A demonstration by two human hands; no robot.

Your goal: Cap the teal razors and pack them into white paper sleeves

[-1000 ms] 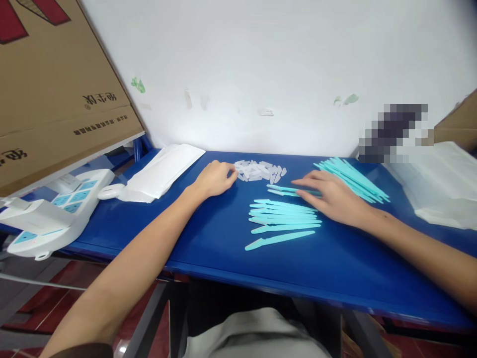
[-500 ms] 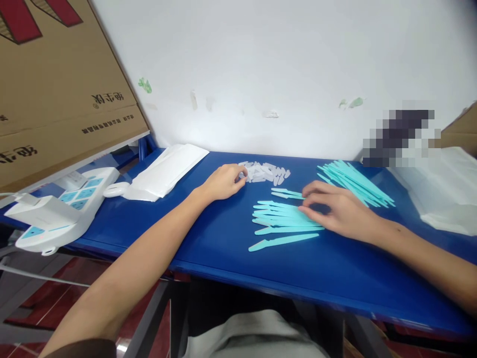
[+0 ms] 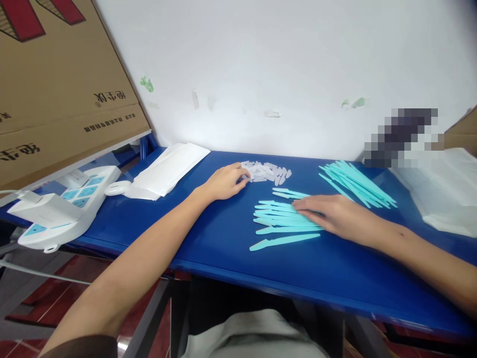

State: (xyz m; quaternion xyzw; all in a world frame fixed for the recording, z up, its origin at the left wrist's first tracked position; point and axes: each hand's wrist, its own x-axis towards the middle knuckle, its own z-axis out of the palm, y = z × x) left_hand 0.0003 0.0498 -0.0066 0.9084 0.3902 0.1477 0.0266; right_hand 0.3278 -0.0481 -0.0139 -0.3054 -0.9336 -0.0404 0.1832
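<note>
A row of turquoise eyebrow razors [image 3: 276, 217] lies fanned on the blue table, blades to the left, with one razor [image 3: 285, 242] apart at the near side. My right hand [image 3: 331, 214] rests flat over the handle ends, fingers stretched out, covering part of them. Two razors stick out beyond its fingertips at the far side. My left hand [image 3: 225, 181] sits at the left edge of a small heap of translucent white caps [image 3: 264, 172]. Its fingers are curved, with a gap between thumb and forefinger, and the fingertips touch the nearest caps.
A second pile of turquoise razors [image 3: 357, 184] lies at the back right, beside a white plastic bag [image 3: 447, 194]. White packets [image 3: 169, 171] and a power strip [image 3: 89, 199] with plugs are on the left. A big cardboard box [image 3: 67, 74] leans there. A white wall [image 3: 242, 74] borders the back.
My right hand has lowered and flattened onto the razors, its fingers going from curved to stretched out. The left hand stays at the caps. The view has shifted slightly.
</note>
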